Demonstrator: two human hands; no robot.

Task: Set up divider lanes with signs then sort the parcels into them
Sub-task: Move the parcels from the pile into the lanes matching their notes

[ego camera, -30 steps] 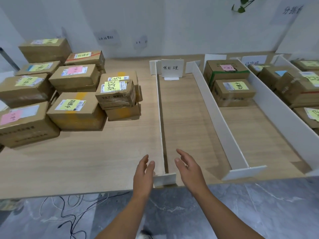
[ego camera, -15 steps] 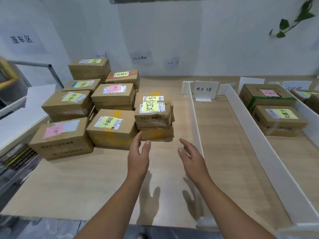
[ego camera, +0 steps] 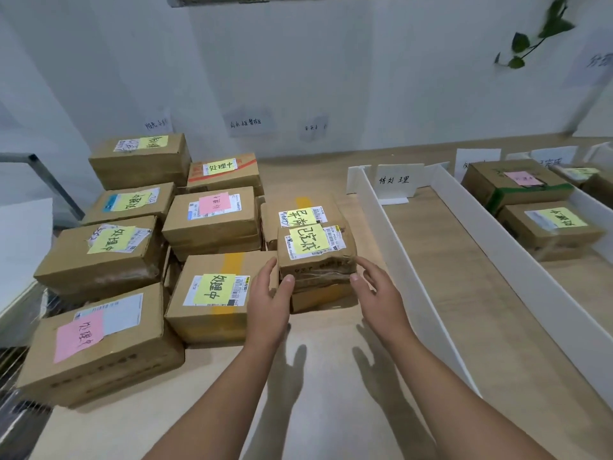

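Observation:
A small brown parcel (ego camera: 316,257) with a yellow note lies on top of a stack near the table's middle. My left hand (ego camera: 268,300) touches its left front corner, fingers spread. My right hand (ego camera: 378,293) reaches its right front corner, fingers apart; a firm grip is not visible. Several more cardboard parcels with yellow or pink notes, such as one (ego camera: 215,293) just left of my left hand, crowd the table's left side. White divider boards (ego camera: 408,277) form lanes on the right. A white sign (ego camera: 398,182) stands at the far end of the nearest lane.
Two parcels (ego camera: 550,227) lie in the second lane at the right. The wooden table (ego camera: 315,410) runs to a white wall with paper labels. A metal rack (ego camera: 20,313) borders the table's left edge. A plant sprig (ego camera: 530,38) hangs at the upper right.
My view has swung left from the lanes to the parcel pile. Both hands have moved forward from the table's near edge to the small top parcel.

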